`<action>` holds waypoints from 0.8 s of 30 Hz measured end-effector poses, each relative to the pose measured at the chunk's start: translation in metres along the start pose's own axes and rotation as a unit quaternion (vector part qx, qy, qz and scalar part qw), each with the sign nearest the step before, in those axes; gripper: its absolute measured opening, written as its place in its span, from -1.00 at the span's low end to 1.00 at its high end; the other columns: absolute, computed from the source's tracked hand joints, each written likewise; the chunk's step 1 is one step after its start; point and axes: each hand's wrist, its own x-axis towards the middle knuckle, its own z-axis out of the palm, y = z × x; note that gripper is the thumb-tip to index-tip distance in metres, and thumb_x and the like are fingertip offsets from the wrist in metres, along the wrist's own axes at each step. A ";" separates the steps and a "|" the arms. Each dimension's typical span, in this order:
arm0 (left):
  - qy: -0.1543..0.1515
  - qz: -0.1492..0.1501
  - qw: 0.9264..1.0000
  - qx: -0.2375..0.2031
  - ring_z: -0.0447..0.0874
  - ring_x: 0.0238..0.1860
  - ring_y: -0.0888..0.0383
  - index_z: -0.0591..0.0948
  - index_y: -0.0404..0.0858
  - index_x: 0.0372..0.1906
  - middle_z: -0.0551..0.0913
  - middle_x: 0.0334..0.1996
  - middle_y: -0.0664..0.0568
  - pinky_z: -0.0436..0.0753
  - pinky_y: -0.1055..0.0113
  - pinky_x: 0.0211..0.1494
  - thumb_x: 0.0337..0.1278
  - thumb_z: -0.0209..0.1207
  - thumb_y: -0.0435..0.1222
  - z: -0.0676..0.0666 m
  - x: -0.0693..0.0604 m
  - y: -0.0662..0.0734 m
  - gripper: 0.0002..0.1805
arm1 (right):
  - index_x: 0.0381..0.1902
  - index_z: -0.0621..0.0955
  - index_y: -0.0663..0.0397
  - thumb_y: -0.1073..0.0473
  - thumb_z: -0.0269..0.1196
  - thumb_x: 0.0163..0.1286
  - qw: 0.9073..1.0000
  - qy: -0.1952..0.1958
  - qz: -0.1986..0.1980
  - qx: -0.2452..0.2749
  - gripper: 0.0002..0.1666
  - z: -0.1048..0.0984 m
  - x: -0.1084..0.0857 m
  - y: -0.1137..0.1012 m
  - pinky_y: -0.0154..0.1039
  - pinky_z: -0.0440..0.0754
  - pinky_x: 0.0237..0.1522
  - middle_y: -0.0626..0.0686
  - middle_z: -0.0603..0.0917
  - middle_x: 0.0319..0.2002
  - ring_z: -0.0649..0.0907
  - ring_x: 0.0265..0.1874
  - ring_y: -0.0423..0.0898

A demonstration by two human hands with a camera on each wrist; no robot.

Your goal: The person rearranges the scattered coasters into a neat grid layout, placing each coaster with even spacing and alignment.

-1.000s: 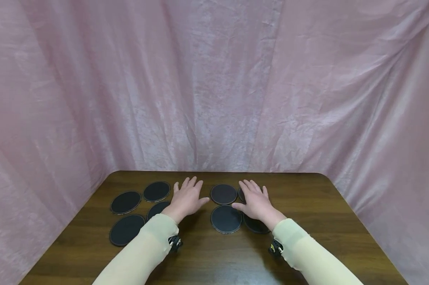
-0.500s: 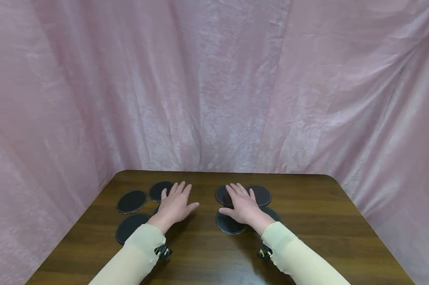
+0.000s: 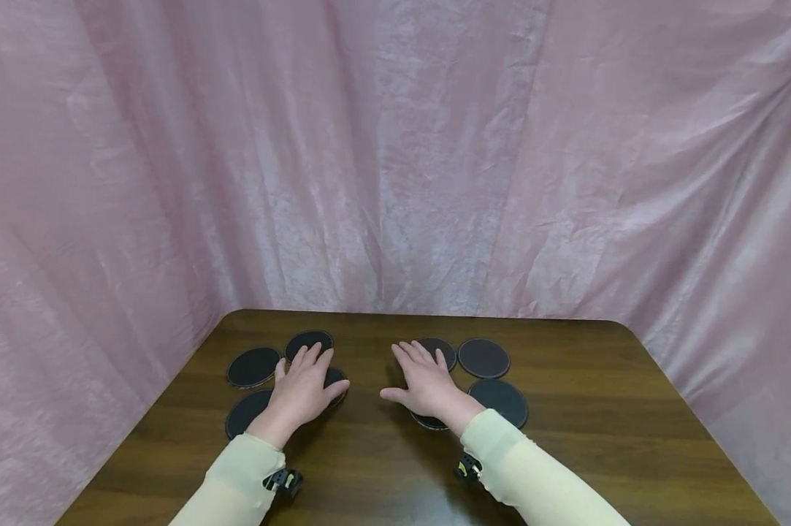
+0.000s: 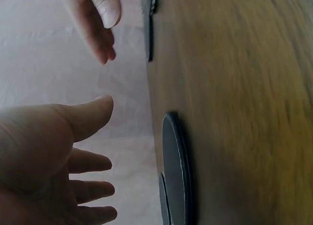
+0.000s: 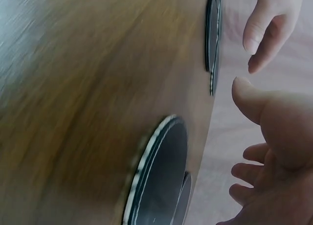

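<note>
Black round coasters lie flat on the wooden table in two groups. My left hand (image 3: 299, 391), palm down with fingers spread, hovers over the left group, partly hiding a coaster (image 3: 334, 381). Just beyond its fingertips lies another coaster (image 3: 308, 341). My right hand (image 3: 426, 383) is held out the same way over the right group, covering much of one coaster (image 3: 431, 423). In the left wrist view, a gap separates the fingers from a coaster (image 4: 175, 171) with a stitched edge. The right wrist view likewise shows the hand apart from a coaster (image 5: 164, 178).
More coasters lie beside the hands, such as one at the far left (image 3: 253, 367) and one at the right (image 3: 498, 402). The brown wooden table (image 3: 599, 424) has rounded far corners. A pink curtain (image 3: 395, 161) hangs behind and around it.
Both hands have moved left over the coasters, uncovering the right-hand coasters of each group. The head view has turned slightly left. The coasters appear to lie where they were.
</note>
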 end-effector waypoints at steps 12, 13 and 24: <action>0.012 -0.022 1.000 -0.014 0.10 0.67 -0.49 0.44 -0.38 0.63 0.27 0.65 -0.42 -0.02 -0.64 0.53 0.51 0.37 0.07 -0.003 -0.012 -0.023 -0.14 | 0.75 0.30 0.09 -0.28 0.43 0.53 1.000 -0.028 -0.013 0.007 0.08 0.011 0.009 -0.026 0.41 0.03 0.64 0.16 0.29 0.71 0.19 0.72 0.18; 0.009 -0.024 1.000 -0.015 0.09 0.67 -0.49 0.43 -0.38 0.63 0.27 0.65 -0.42 -0.03 -0.64 0.53 0.51 0.37 0.08 -0.003 -0.013 -0.024 -0.14 | 0.75 0.30 0.09 -0.29 0.43 0.53 0.999 -0.030 -0.013 0.008 0.08 0.012 0.009 -0.028 0.41 0.03 0.64 0.15 0.29 0.71 0.20 0.72 0.18; -0.006 -0.034 0.999 0.004 0.23 0.61 -0.49 0.48 -0.40 0.58 0.39 0.57 -0.44 0.03 -0.63 0.53 0.44 0.42 0.09 0.000 -0.014 -0.027 -0.12 | 0.74 0.31 0.10 -0.31 0.40 0.55 0.998 -0.056 -0.015 -0.005 0.05 0.019 0.018 -0.039 0.43 0.03 0.64 0.15 0.29 0.71 0.22 0.71 0.17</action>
